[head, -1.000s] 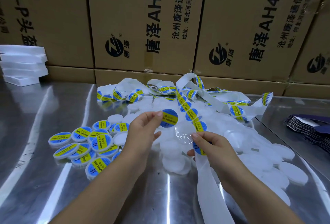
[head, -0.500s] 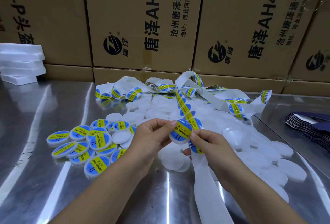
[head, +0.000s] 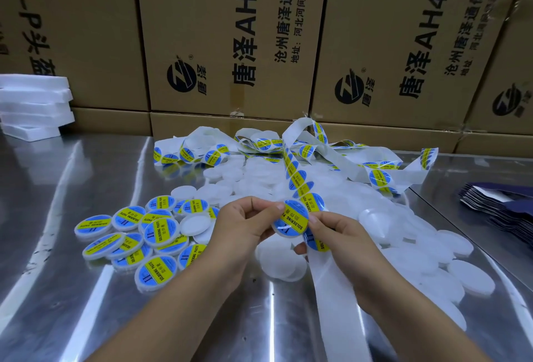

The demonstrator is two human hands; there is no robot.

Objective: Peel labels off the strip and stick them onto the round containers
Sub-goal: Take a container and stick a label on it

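My left hand (head: 245,226) and my right hand (head: 337,234) meet over the table, both pinching one small round container (head: 291,221) whose face carries a blue and yellow label. The white label strip (head: 300,180) runs from my right hand up to a tangled heap at the back, and its bare tail (head: 331,289) hangs down under my right palm. One more label (head: 317,242) on the strip shows below my right thumb. Several labelled containers (head: 138,237) lie at the left. Plain white containers (head: 432,252) are spread at the right.
The steel table (head: 57,289) is backed by a wall of cardboard cartons (head: 230,44). White foam trays (head: 31,102) are stacked at the far left. A pile of dark flat pouches (head: 501,206) lies at the right edge.
My left hand carried the peeled label to the clear container in my right hand and pressed it on. Both hands now grip the labelled container.
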